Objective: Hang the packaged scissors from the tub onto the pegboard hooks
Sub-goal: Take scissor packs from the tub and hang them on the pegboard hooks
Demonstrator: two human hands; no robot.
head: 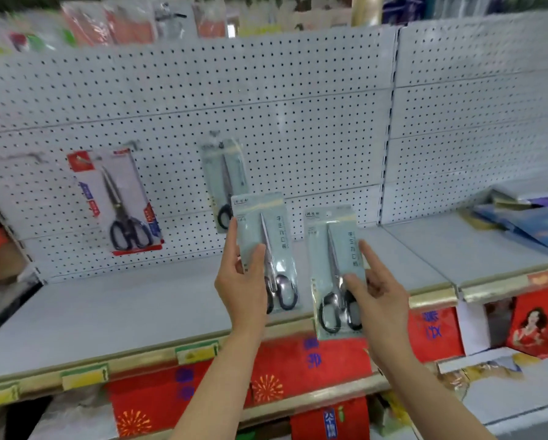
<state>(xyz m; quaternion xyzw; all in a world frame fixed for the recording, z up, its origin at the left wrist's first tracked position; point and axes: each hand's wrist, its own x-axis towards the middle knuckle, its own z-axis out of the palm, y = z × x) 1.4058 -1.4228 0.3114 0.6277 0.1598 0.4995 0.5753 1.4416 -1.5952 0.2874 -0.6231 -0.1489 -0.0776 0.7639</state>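
Note:
My left hand (242,282) holds a pale green pack of scissors (264,236) upright, just below and right of an identical pack (223,176) that hangs from a hook on the white pegboard (266,100). My right hand (379,289) grips a second pale green pack (331,249) by its lower right edge, further right and lower. A larger red-and-white pack of black-handled scissors (117,198) hangs at the left. Two bare hooks (36,157) (133,143) stick out near it. The tub is out of view.
A grey shelf (123,309) with a gold price rail runs below the pegboard. Blue packets (526,223) lie on the right shelf section. Red packaged goods (298,369) fill the shelf underneath. Blurred hanging goods (133,25) line the top.

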